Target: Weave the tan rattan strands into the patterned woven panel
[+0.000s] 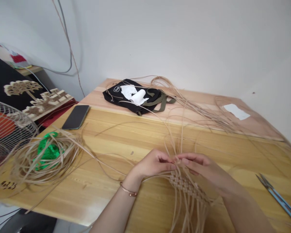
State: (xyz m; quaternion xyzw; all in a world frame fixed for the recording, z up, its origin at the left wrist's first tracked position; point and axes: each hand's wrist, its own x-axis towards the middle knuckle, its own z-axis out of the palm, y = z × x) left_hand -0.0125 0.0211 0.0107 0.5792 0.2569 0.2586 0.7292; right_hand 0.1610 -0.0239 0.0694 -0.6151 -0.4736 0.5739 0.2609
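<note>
Between both pinched hands (pixel 154 164) (pixel 202 164), woven strips (pixel 185 185)

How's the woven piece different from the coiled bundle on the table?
The woven piece is worked into a tight pattern; the coiled bundle is loose loops.

The left hand and right hand are at the woven piece's far edge; neither touches the coiled bundle.

The coiled bundle has green material inside; the woven piece shows none.

Both have tan strips.

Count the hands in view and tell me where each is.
2: the left hand at the far end of the woven piece, the right hand close beside it, to the right. No other hand shows.
</note>
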